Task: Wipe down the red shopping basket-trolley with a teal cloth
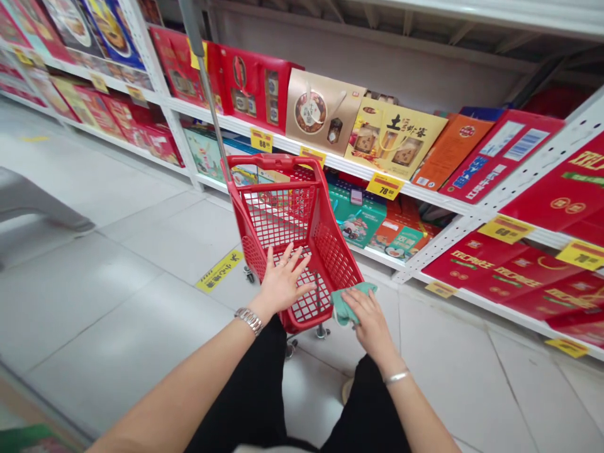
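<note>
A small red plastic shopping cart [346, 251] with lattice walls and a metal pole stands on the floor in front of my knees. My left hand [283, 280] is spread over the near left side of its basket, fingers apart and holding nothing; whether it touches the rim I cannot tell. On the near right corner of the cart rim, my right hand [363, 311] presses a green cloth [346, 305], its fingers bent over the fabric. Through the lattice the inside of the basket shows bare, with part of the floor visible below.
White shelves [429, 195] run behind the cart, with gift boxes such as a yellow box [396, 135] and a red box [503, 157]. Yellow price tags line their edges. A grey plastic stool leg [47, 204] stands at left, near a yellow floor sticker [219, 270].
</note>
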